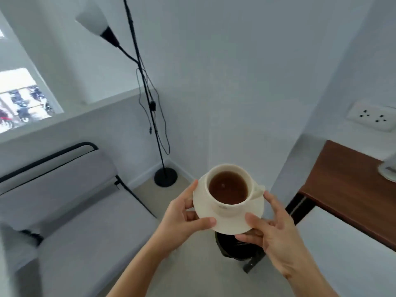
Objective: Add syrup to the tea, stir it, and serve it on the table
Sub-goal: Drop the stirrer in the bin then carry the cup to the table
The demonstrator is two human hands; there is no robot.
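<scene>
While saucer [229, 221] carries teacup [228, 187], fingers [203, 221] pinch rim.

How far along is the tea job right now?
Looks done: the cup is full of brown tea with no spoon in it, so syrup and stirring may be finished, though the picture cannot confirm that. In hand: the left hand and right hand hold the saucer by its edges in mid-air, cup on top. Left: setting it down; the wooden table is off to the right.
</scene>
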